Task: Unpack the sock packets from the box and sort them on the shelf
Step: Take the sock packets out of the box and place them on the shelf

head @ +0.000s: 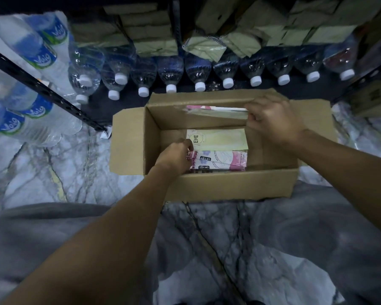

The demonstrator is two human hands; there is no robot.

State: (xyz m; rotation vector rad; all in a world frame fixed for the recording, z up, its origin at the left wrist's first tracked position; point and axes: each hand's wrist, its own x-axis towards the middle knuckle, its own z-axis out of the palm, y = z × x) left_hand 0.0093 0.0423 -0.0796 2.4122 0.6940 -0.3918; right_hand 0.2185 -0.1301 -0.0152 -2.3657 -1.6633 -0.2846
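Observation:
An open cardboard box (229, 186) stands on the marble floor in front of a shelf (42, 89). Inside lie a pale yellow sock packet (220, 139) and pink patterned packets (220, 160) beneath it. My left hand (176, 155) reaches into the box and pinches the left end of the yellow packet. My right hand (273, 117) grips a few packets (216, 112), pink and pale, held edge-up over the box's far side.
Several clear water bottles (169, 71) with white caps line the low shelf behind the box. Olive-green packets (154, 40) are stacked above them. More labelled bottles (33, 111) lie at the left. A carton (374, 93) sits at the right.

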